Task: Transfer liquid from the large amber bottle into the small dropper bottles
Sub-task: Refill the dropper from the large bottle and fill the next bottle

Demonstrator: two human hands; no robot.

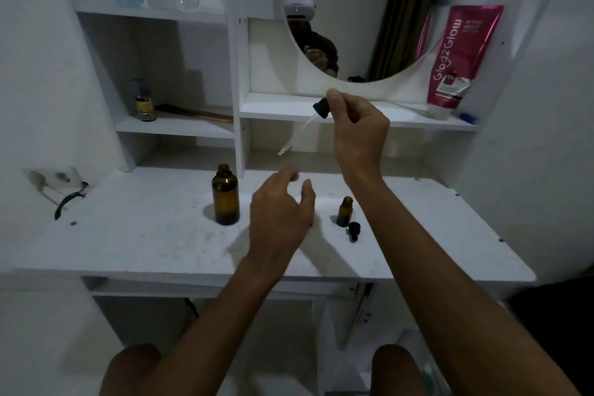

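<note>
Pinching a dropper (316, 116) aloft in our right hand (356, 128), we curl our left hand (279, 212) loosely, hiding anything beneath. Amber bottle (225, 194) and small bottle (345, 211) stand uncapped on the table (128, 235).

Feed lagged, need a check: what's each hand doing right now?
Left hand: open, holding nothing, hovering over the table.
Right hand: closed on the dropper, raised, glass tip pointing down-left.
</note>
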